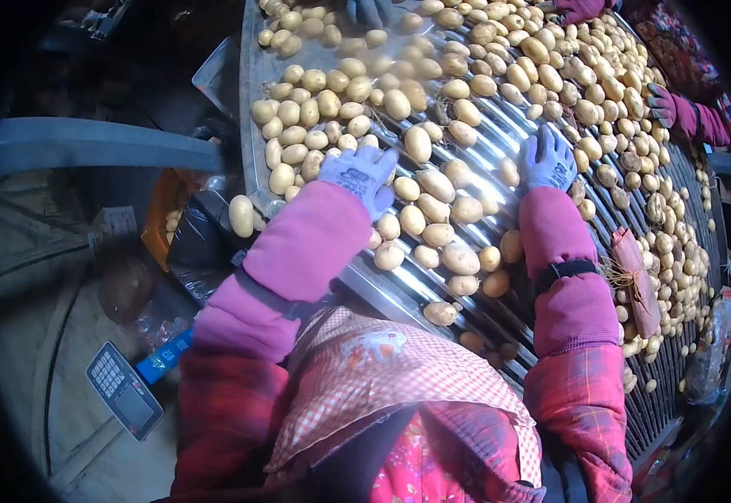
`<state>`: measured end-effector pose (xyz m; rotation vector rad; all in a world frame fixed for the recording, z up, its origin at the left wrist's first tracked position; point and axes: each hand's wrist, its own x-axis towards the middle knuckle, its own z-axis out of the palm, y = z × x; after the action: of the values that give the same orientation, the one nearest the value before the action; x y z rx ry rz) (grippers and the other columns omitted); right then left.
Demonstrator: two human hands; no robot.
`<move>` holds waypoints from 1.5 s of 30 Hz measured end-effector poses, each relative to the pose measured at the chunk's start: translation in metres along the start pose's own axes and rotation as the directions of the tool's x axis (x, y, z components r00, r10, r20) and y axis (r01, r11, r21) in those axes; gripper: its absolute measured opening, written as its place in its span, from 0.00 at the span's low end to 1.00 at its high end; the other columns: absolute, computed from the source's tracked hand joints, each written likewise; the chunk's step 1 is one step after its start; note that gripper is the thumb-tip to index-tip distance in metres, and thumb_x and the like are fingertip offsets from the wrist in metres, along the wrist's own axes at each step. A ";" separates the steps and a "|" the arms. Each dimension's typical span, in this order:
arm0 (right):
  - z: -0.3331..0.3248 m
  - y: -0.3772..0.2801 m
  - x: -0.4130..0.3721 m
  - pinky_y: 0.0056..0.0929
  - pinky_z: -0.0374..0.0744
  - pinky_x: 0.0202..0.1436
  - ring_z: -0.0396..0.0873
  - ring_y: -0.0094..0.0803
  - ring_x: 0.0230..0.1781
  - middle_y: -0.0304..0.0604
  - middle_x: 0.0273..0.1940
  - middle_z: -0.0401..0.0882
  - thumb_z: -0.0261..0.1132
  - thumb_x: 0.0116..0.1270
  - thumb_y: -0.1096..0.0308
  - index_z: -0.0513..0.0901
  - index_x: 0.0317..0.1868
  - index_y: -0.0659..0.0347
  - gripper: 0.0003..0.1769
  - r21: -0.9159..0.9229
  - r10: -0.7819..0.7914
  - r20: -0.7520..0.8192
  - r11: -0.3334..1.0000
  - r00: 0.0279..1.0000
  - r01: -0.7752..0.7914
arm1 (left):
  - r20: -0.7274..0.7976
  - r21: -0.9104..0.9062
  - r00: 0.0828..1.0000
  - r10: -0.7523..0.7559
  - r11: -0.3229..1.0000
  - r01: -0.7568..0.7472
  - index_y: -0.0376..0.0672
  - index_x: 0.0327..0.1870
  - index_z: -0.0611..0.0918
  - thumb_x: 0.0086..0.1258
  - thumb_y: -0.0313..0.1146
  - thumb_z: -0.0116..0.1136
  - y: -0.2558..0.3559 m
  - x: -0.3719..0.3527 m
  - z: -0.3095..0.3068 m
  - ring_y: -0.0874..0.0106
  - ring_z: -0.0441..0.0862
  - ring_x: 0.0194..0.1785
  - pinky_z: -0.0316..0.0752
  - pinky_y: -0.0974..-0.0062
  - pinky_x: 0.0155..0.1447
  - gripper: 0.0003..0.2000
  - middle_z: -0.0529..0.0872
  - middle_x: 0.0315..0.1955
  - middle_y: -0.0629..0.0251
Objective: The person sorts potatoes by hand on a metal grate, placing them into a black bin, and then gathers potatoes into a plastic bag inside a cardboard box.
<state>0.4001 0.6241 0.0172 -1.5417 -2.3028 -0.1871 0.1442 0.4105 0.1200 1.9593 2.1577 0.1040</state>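
My left hand (360, 178), in a light purple-grey work glove, lies over the edge of a cluster of pale yellow potatoes (329, 103) on the left side of the rack. Its fingers are apart, touching or just above the potatoes; their undersides are hidden. On the metal bars of the sorting rack (500, 124), my right hand (550, 159) rests in a matching glove with fingers stretched forward. A single potato (508, 172) sits just left of it. Between my hands, more potatoes (437, 186) are scattered over the bars.
Other people's gloved hands show at the top (370, 12) and right (662, 106). A dusty pink bundle (635, 281) lies among potatoes on the right. Left of the rack are a grey metal beam (106, 144), an orange crate (160, 220) and a scale display (124, 390).
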 end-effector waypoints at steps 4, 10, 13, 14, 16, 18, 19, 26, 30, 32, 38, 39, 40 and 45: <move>-0.004 -0.003 0.000 0.42 0.66 0.61 0.73 0.38 0.56 0.38 0.54 0.77 0.55 0.65 0.50 0.76 0.56 0.50 0.22 0.006 0.016 0.001 1.000 1.000 -0.016 | 0.113 0.279 0.993 0.019 0.959 -0.050 0.46 0.55 0.75 0.58 0.39 0.55 0.002 0.016 0.010 0.57 0.79 0.47 0.74 0.60 0.50 0.22 0.77 0.49 0.54; -0.004 -0.007 -0.001 0.42 0.66 0.61 0.73 0.39 0.55 0.40 0.54 0.76 0.56 0.65 0.51 0.77 0.55 0.50 0.22 0.001 0.043 -0.048 0.999 0.998 -0.043 | 0.347 -0.808 0.934 -0.083 0.480 0.342 0.46 0.66 0.66 0.52 0.40 0.63 -0.013 0.040 0.000 0.52 0.77 0.50 0.73 0.61 0.56 0.36 0.77 0.49 0.50; -0.006 -0.007 0.000 0.42 0.67 0.60 0.74 0.40 0.54 0.42 0.53 0.77 0.55 0.65 0.51 0.77 0.56 0.50 0.21 0.001 0.028 -0.056 1.000 0.998 -0.028 | 0.232 -0.670 0.972 -0.025 0.720 0.178 0.51 0.69 0.63 0.54 0.38 0.64 -0.003 0.061 0.021 0.51 0.76 0.54 0.73 0.61 0.57 0.37 0.76 0.50 0.44; -0.005 -0.005 0.000 0.41 0.68 0.59 0.75 0.41 0.54 0.45 0.51 0.78 0.55 0.66 0.51 0.77 0.56 0.49 0.21 0.008 0.005 -0.050 1.000 0.999 -0.004 | 0.224 -0.499 0.974 -0.031 0.855 0.142 0.53 0.69 0.63 0.54 0.38 0.63 0.004 0.065 0.019 0.51 0.75 0.55 0.73 0.61 0.57 0.37 0.75 0.52 0.44; -0.005 -0.004 -0.001 0.42 0.68 0.59 0.74 0.40 0.54 0.42 0.52 0.77 0.55 0.65 0.52 0.77 0.55 0.50 0.21 0.010 -0.003 -0.042 1.000 0.999 0.003 | 0.143 -0.530 0.990 -0.015 0.843 0.089 0.54 0.68 0.65 0.56 0.37 0.63 0.005 0.067 0.035 0.50 0.77 0.52 0.74 0.60 0.55 0.34 0.78 0.49 0.45; -0.003 -0.004 0.001 0.42 0.67 0.59 0.73 0.38 0.55 0.39 0.53 0.77 0.56 0.65 0.52 0.77 0.55 0.51 0.21 0.025 -0.012 -0.052 1.000 0.999 0.013 | -0.038 -0.642 0.994 -0.098 0.765 0.051 0.52 0.65 0.67 0.55 0.37 0.63 0.000 0.072 0.048 0.49 0.79 0.48 0.75 0.58 0.51 0.33 0.81 0.43 0.47; -0.002 -0.003 0.000 0.42 0.68 0.59 0.73 0.38 0.54 0.40 0.53 0.77 0.56 0.65 0.52 0.77 0.55 0.51 0.21 0.021 -0.011 -0.060 1.000 0.998 0.012 | 0.007 -0.710 0.997 -0.081 0.701 0.062 0.50 0.62 0.71 0.57 0.36 0.63 -0.005 0.071 0.046 0.58 0.82 0.42 0.78 0.62 0.46 0.28 0.83 0.37 0.55; 0.000 0.000 0.000 0.43 0.67 0.60 0.74 0.43 0.54 0.46 0.52 0.77 0.55 0.65 0.51 0.77 0.57 0.50 0.23 0.020 0.000 -0.021 1.000 1.000 0.000 | 0.204 -0.978 0.909 -0.364 -0.110 0.175 0.40 0.51 0.76 0.65 0.38 0.56 -0.044 -0.039 -0.029 0.78 0.76 0.29 0.69 0.84 0.28 0.17 0.80 0.35 0.64; 0.004 0.003 0.000 0.42 0.67 0.62 0.73 0.43 0.56 0.46 0.54 0.77 0.55 0.66 0.51 0.77 0.58 0.50 0.23 0.008 0.000 -0.021 1.000 1.000 0.001 | 0.027 -1.000 0.867 -0.497 -0.017 0.022 0.35 0.47 0.76 0.66 0.34 0.49 -0.112 -0.143 -0.043 0.72 0.77 0.29 0.69 0.80 0.29 0.14 0.79 0.30 0.56; 0.007 0.005 0.001 0.42 0.68 0.61 0.73 0.43 0.56 0.46 0.54 0.77 0.55 0.66 0.51 0.77 0.57 0.50 0.23 0.004 -0.013 -0.035 1.000 0.999 0.013 | -0.046 -0.982 0.777 -0.628 0.171 0.080 0.34 0.47 0.76 0.63 0.26 0.46 -0.128 -0.197 -0.041 0.70 0.80 0.34 0.73 0.78 0.36 0.13 0.79 0.40 0.59; 0.010 0.006 0.003 0.39 0.68 0.61 0.73 0.41 0.57 0.45 0.56 0.77 0.54 0.67 0.51 0.77 0.58 0.52 0.23 -0.047 -0.044 -0.018 0.998 0.999 0.043 | 0.006 -0.869 0.545 -0.838 0.266 0.418 0.40 0.54 0.77 0.65 0.31 0.56 -0.184 -0.296 0.035 0.70 0.79 0.46 0.75 0.75 0.51 0.17 0.80 0.45 0.61; 0.011 0.007 0.003 0.39 0.69 0.61 0.73 0.41 0.57 0.45 0.55 0.77 0.54 0.67 0.51 0.77 0.57 0.52 0.23 -0.038 -0.042 -0.028 0.998 0.999 0.041 | -0.286 -0.707 0.536 -0.794 0.552 0.441 0.40 0.55 0.77 0.64 0.29 0.57 -0.167 -0.266 0.018 0.68 0.79 0.48 0.74 0.74 0.52 0.17 0.79 0.46 0.61; 0.011 0.009 0.002 0.39 0.69 0.61 0.73 0.40 0.57 0.45 0.55 0.77 0.54 0.67 0.52 0.78 0.57 0.53 0.23 -0.031 -0.044 -0.036 0.999 0.998 0.043 | -0.540 -0.457 0.532 -0.652 0.759 0.465 0.40 0.56 0.76 0.64 0.28 0.58 -0.149 -0.234 0.005 0.67 0.78 0.50 0.74 0.74 0.54 0.18 0.79 0.47 0.60; 0.009 0.007 0.001 0.40 0.68 0.61 0.74 0.41 0.55 0.45 0.54 0.78 0.55 0.66 0.52 0.78 0.56 0.52 0.22 -0.022 -0.040 -0.066 0.999 0.997 0.039 | -0.292 -0.618 0.897 -0.331 0.781 0.087 0.41 0.54 0.77 0.62 0.30 0.57 -0.055 -0.089 -0.019 0.62 0.79 0.48 0.74 0.68 0.54 0.17 0.79 0.47 0.57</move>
<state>0.4040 0.6302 0.0088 -1.4786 -2.2879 -0.2694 0.0944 0.3184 0.1382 1.3951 2.1730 1.0773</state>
